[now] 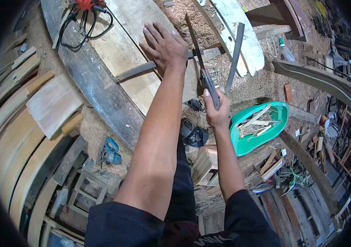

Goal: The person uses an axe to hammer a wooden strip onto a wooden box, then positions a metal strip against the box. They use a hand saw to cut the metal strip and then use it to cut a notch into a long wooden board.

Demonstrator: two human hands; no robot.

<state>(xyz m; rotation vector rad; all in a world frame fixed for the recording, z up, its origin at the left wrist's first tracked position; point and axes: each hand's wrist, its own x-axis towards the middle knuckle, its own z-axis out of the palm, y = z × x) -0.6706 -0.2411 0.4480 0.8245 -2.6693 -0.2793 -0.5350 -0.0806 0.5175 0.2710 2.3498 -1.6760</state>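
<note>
My left hand (166,46) lies spread on a pale wooden board (132,22), beside a narrow wooden strip (136,71) that crosses the boards. In my right hand (217,108) is the dark handle of a handsaw (209,87). The saw's long blade points away from me, just right of my left hand, and crosses the line of the strip. The strip appears again to the right of the blade. Whether the teeth touch the wood cannot be made out.
A green tub (241,147) with wood scraps stands at right. A blue power tool (110,152) lies on the floor at left, and a red tool (85,4) with a black cord sits on the boards. Curved planks (31,144) line the left side.
</note>
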